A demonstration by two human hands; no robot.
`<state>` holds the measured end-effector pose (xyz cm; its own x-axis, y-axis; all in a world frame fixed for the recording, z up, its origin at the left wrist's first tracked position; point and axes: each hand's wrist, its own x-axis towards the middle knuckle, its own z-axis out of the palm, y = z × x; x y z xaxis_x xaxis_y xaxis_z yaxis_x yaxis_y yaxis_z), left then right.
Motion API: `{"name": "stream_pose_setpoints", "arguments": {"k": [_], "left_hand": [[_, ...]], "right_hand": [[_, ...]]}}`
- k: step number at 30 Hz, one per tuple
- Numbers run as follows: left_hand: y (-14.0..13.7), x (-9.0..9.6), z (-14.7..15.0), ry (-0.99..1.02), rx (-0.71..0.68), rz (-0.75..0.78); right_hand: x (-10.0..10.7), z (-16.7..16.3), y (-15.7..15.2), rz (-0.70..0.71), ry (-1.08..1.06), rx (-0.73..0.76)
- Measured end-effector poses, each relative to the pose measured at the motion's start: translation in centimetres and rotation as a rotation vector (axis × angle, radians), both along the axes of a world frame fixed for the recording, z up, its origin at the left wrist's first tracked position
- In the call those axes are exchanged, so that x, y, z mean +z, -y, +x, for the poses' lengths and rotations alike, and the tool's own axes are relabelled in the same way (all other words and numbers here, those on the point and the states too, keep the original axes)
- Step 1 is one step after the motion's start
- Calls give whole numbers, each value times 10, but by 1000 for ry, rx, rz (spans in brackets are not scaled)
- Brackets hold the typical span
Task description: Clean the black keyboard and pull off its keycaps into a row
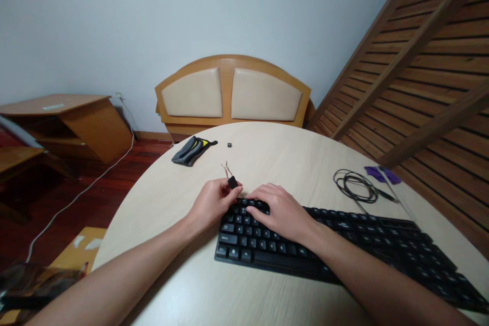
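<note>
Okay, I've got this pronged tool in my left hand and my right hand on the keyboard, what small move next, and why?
I'd probably turn the pronged tool in your left hand so its wire prongs face the keyboard: they point away from it, toward the far side of the table, while your right hand rests on the keys.

- left grip [214, 199]: thumb and fingers pinched
- right grip [280, 210]: palm down, fingers bent, thumb pointing left
- both forearms [153, 261] bare, kinda angling in from the near side

The bare right hand [280, 211] hides part of the black plastic keyboard [359, 229]; toward twelve o'clock, a small dark block [229, 145] is too tiny to identify.
</note>
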<state>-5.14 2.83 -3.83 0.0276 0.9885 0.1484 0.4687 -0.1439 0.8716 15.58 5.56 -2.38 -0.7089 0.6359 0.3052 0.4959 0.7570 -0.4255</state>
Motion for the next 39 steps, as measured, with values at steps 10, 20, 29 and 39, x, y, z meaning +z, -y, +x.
{"name": "stream_pose_setpoints", "arguments": {"k": [10, 20, 29, 39], "left_hand": [[7, 8, 0, 18, -41, -8], [1, 0, -1, 48, 21, -6], [5, 3, 0, 139, -11, -66], [4, 3, -1, 121, 0, -89]], "right_hand": [[12, -4, -4, -14, 97, 40], [8, -12, -13, -109, 32, 5], [1, -10, -13, -92, -38, -2], [-4, -12, -9, -57, 12, -53]]}}
